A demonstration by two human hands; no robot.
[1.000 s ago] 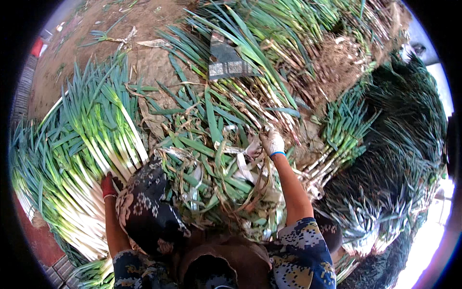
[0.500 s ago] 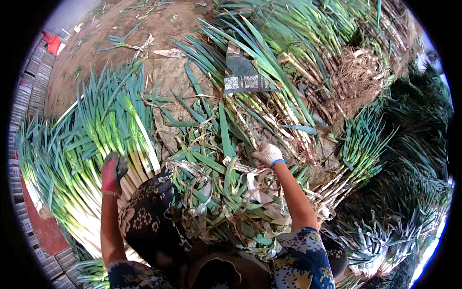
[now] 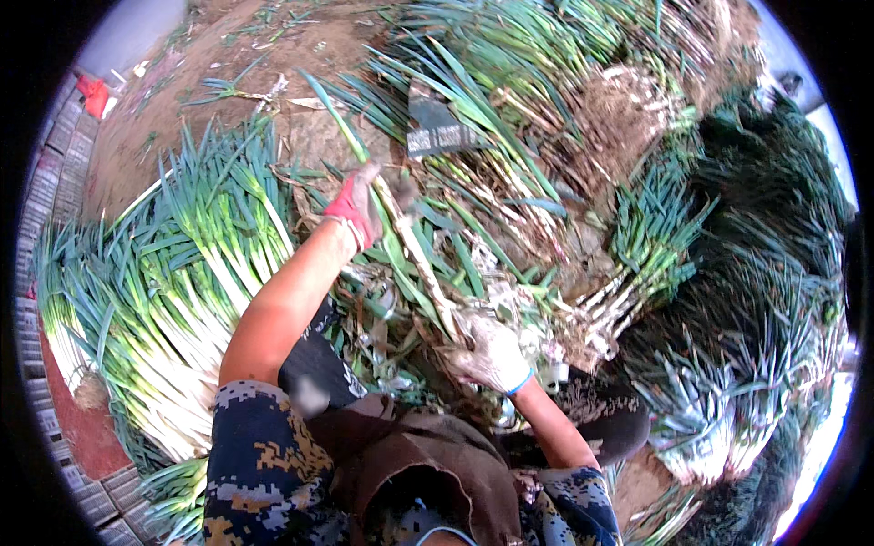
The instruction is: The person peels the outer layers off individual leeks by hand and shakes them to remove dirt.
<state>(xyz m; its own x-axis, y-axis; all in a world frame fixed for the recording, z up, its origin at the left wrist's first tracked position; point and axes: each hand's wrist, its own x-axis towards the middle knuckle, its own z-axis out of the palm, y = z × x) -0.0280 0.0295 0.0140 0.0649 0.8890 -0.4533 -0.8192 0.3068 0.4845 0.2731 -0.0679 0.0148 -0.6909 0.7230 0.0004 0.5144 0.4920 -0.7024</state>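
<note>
A long green onion (image 3: 421, 259) lies slantwise across the middle, its green leaves pointing up and left and dry outer skin on its stalk. My left hand (image 3: 358, 207), in a red and grey glove, is closed round the upper stalk. Near the root end my right hand (image 3: 492, 353), in a white glove with a blue band at the wrist, grips the same green onion; the roots are mostly hidden by it. Beneath both hands lies a heap of stripped leaves and skins (image 3: 378, 314).
To the left is a broad pile of clean green onions (image 3: 164, 337) with white stalks. Ahead and right lie untrimmed green onions (image 3: 537, 196) with rooty ends. A dark leafy heap (image 3: 756, 300) fills the far right. A printed scrap (image 3: 442, 127) lies on the untrimmed ones.
My left hand has left the clean pile and moved right and up onto the green onion. My right hand has come nearer to me, bringing the stalk over the scraps.
</note>
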